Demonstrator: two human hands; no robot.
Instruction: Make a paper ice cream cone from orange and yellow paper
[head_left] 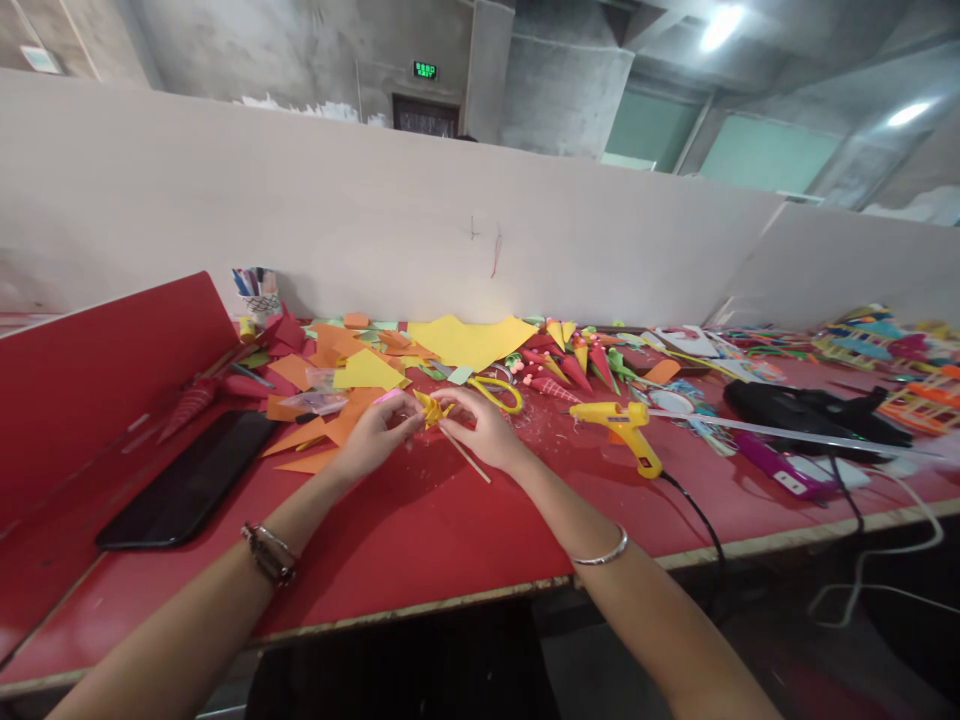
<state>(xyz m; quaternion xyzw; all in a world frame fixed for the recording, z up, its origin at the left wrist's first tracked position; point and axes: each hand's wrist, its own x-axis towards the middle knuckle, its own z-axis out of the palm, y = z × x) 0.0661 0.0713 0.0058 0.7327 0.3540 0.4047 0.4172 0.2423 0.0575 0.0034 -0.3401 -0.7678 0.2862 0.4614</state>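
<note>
The person's left hand [379,435] and right hand [484,435] meet above the middle of the red table [390,570], fingers bent and fingertips drawn close around a small folded yellow paper piece [433,410]. Both forearms reach in from the near edge and slant towards each other, wrists low. A thin stick [471,460] slopes from beneath the right hand to the near right; its upper end is hidden, so whether it joins the paper cannot be told. The fingers also cover much of the paper's shape. Just beyond the right hand lie yellow-handled scissors [517,398], their blades hard to make out. A yellow glue gun [626,432] lies to the right, a dark phone [191,485] to the left. The red panel [97,390] at far left is cut off.
</note>
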